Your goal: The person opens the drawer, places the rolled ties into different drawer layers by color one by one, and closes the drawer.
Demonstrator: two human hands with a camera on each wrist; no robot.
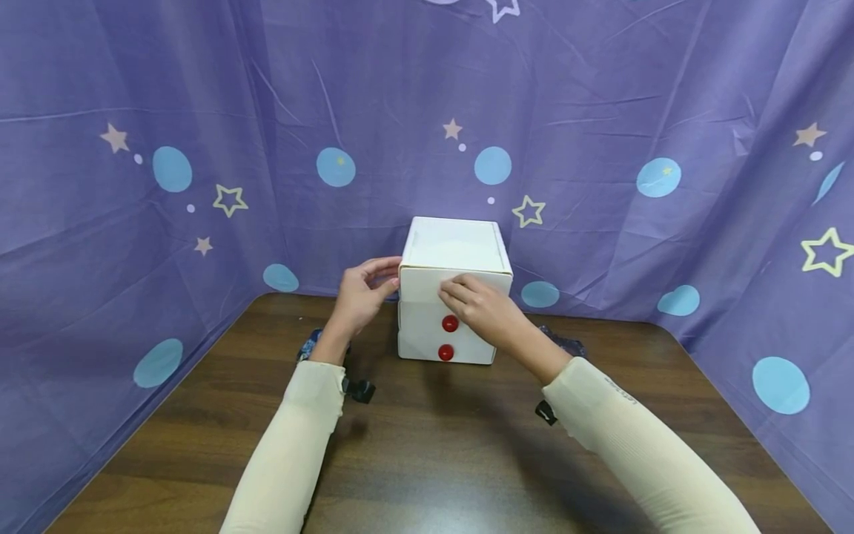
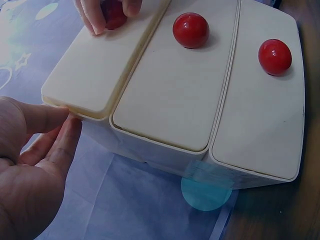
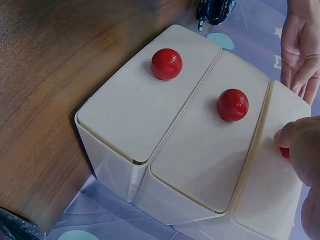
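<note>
A white three-drawer box (image 1: pixel 456 246) stands on the wooden table, each drawer front bearing a round red knob. My right hand (image 1: pixel 482 308) pinches the knob (image 2: pixel 114 15) of the top drawer (image 2: pixel 82 75), largely covering it. The middle knob (image 1: pixel 450 323) and the bottom knob (image 1: pixel 445 352) are in plain sight. At the box's upper left side is my left hand (image 1: pixel 360 297), its fingers fairly straight and its fingertips touching the top drawer's front corner. A thin gap shows along the top drawer's edge in the left wrist view.
The brown wooden table (image 1: pixel 400 460) extends around the box. Behind and beside it hangs a purple curtain (image 1: pixel 400 111) with stars and blue dots. Dark straps with small black pieces (image 1: pixel 360 391) are on both wrists.
</note>
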